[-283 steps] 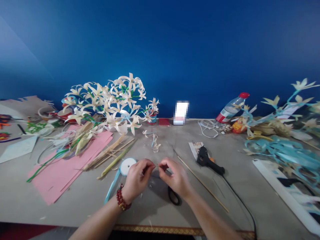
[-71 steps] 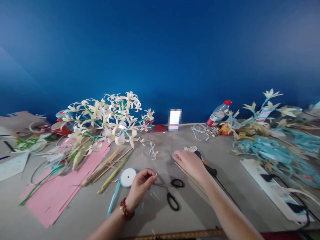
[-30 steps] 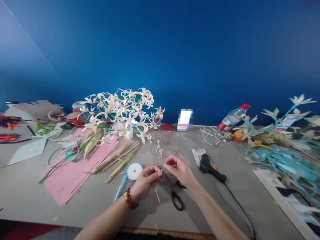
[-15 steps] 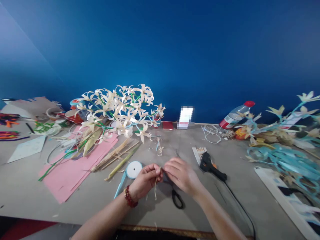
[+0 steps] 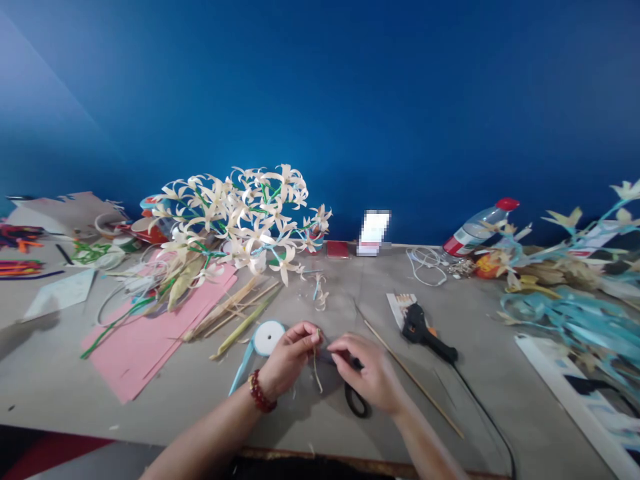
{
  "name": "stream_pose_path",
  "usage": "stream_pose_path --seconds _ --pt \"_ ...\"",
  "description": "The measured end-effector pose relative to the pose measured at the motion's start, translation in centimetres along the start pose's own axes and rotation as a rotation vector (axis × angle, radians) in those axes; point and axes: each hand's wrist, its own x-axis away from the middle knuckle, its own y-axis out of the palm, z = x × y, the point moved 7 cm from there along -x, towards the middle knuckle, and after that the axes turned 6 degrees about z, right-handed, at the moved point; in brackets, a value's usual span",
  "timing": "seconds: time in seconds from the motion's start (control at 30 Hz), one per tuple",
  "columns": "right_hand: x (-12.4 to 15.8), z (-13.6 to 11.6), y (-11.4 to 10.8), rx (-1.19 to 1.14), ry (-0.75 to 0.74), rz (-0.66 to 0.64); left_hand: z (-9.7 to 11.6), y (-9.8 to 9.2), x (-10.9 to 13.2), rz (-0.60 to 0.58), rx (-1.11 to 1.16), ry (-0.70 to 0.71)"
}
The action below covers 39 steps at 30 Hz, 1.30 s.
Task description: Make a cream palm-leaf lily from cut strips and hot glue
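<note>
My left hand (image 5: pixel 296 350), with a red bead bracelet on its wrist, pinches a thin pale straw-like strip (image 5: pixel 317 377) between thumb and forefinger. The strip's loose end hangs below the fingers. Just to the right is my right hand (image 5: pixel 367 370), its thumb and fingertips curled close together. Anything between them is too fine to make out. Black-handled scissors (image 5: pixel 356 402) lie beneath my right hand, partly hidden by it. A white spool of light blue ribbon (image 5: pixel 269 339) rests by my left wrist.
A thin stick (image 5: pixel 415 380) and a black glue gun (image 5: pixel 425 333) with its cord lie to the right. Pale handmade flowers (image 5: pixel 250 220) spread over pink paper (image 5: pixel 145 353) and dry husks (image 5: pixel 233 307). A red-capped bottle (image 5: pixel 475 230) leans near light blue ribbon (image 5: pixel 565 320).
My right hand has drawn back slightly to the right and down, away from the left fingertips. The thin stick shows beside my right forearm. My left hand stays nearly in place.
</note>
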Motion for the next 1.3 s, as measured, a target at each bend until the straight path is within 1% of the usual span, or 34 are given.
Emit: stream_pose_path --seconds 0.1,0.17,0.33,0.63,0.9,1.1,1.3 --pt "0.2 0.5 0.4 -0.138 0.124 0.077 0.2 -0.3 -0.1 0.018 -0.037 0.05" --pt "0.3 0.6 0.7 -0.198 0.178 0.122 0.4 -0.4 0.0 0.027 -0.053 0.079" --pt "0.2 0.6 1.3 -0.238 0.219 0.174 0.8 -0.2 0.1 0.017 -0.019 0.11" --pt "0.3 1.4 2.1 -0.263 0.26 0.163 0.5 -0.4 0.0 0.034 -0.008 0.093" --pt "0.2 1.4 2.3 -0.253 0.28 0.152 1.0 -0.6 0.0 0.057 -0.076 0.163" --pt "0.3 1.3 2.3 -0.235 0.286 0.168 0.5 -0.7 -0.1 0.056 -0.029 0.132" --pt "0.3 1.1 2.4 -0.22 0.281 0.15 0.4 -0.6 -0.2 0.05 0.022 0.108"
